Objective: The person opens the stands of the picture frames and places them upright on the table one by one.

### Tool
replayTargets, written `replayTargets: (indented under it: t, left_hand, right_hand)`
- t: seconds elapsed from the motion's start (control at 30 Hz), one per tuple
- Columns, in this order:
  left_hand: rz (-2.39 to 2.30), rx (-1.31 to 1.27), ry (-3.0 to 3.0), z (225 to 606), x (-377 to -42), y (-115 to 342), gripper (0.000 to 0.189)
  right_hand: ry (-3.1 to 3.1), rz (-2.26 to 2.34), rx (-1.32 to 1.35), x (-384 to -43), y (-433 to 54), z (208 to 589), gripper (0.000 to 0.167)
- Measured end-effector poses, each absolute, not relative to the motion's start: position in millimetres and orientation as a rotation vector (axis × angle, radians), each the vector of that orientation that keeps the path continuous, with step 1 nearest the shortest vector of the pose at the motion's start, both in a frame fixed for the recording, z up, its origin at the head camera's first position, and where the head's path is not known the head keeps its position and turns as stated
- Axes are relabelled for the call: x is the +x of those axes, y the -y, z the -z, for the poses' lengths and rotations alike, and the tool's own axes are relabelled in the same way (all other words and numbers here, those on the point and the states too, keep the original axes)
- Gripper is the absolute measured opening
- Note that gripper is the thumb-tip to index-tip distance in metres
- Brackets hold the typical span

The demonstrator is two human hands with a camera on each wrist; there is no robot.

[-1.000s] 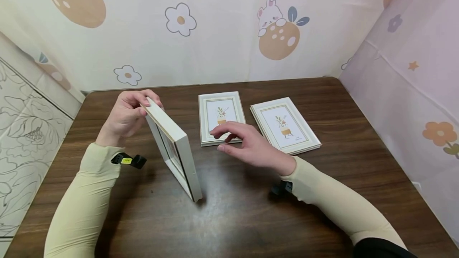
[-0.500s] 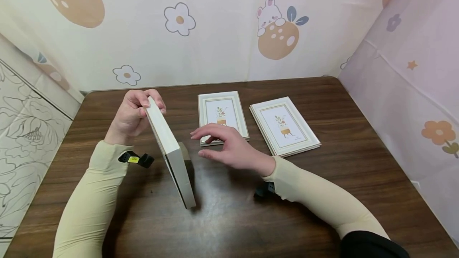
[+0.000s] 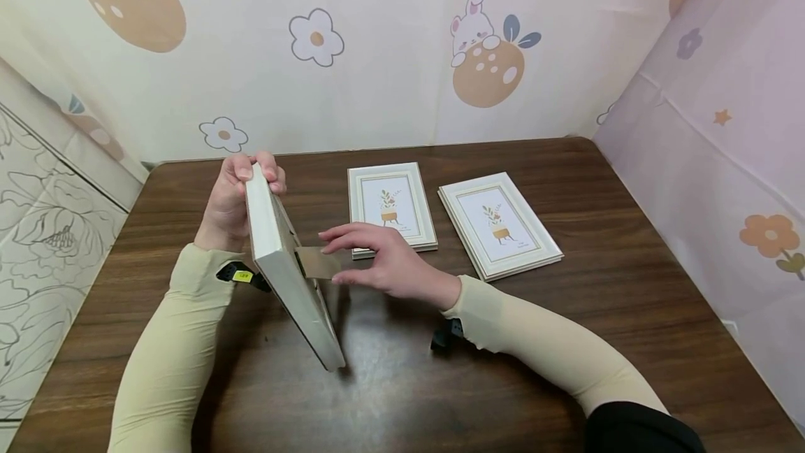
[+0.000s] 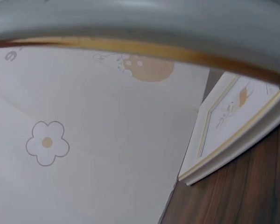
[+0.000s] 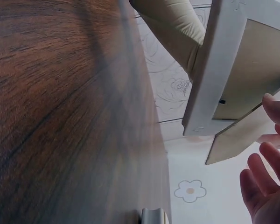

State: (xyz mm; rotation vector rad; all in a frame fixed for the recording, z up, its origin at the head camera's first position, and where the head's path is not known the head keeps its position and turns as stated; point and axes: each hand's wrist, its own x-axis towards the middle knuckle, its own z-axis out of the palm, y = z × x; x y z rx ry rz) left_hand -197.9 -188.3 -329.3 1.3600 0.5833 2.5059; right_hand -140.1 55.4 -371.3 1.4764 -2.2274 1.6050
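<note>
My left hand [image 3: 228, 205] grips the upper end of a white picture frame [image 3: 272, 247], which stands tilted on the table. The frame's edge fills the top of the left wrist view; its picture side is turned away in the head view. On the back, a brown easel stand [image 3: 319, 263] sticks out to the right. My right hand [image 3: 393, 262] is at that stand, fingers spread from the thumb, fingertips overlapping its outer end. In the right wrist view the brown backing board [image 5: 256, 70] sits inside the white frame, with the stand [image 5: 235, 139] swung out from it.
Two more white frames with potted-plant prints lie face up on the dark wood table [image 3: 402, 383]: one at the back middle [image 3: 360, 212], the other to its right [image 3: 465, 229]. A patterned curtain [image 3: 377, 89] hangs behind the table.
The left hand has turned the frame so its back with the stand now faces right. The right hand has moved left, from over the middle lying frame to the stand.
</note>
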Motion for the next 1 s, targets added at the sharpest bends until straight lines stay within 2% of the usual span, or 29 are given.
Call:
replayTargets:
  t: [0.2, 0.4, 0.57, 1.0]
  left_hand:
    - [-2.512, 1.332, -0.561, 327.3, -199.4, 186.9, 0.01]
    - [-2.514, 1.268, -0.484, 326.3, -203.5, 188.2, 0.009]
    - [-2.533, 1.196, -0.395, 327.2, -205.2, 189.1, 0.008]
    - [-2.551, 1.166, -0.372, 327.4, -206.9, 190.7, 0.007]
  right_hand:
    - [2.245, -1.652, 1.435, -137.8, -52.0, 368.2, 0.039]
    - [2.243, -1.739, 1.428, -127.1, -51.3, 347.6, 0.041]
    - [2.204, -1.748, 1.436, -125.1, -50.8, 344.0, 0.038]
    - [2.115, -1.693, 1.517, -144.3, -48.1, 376.3, 0.037]
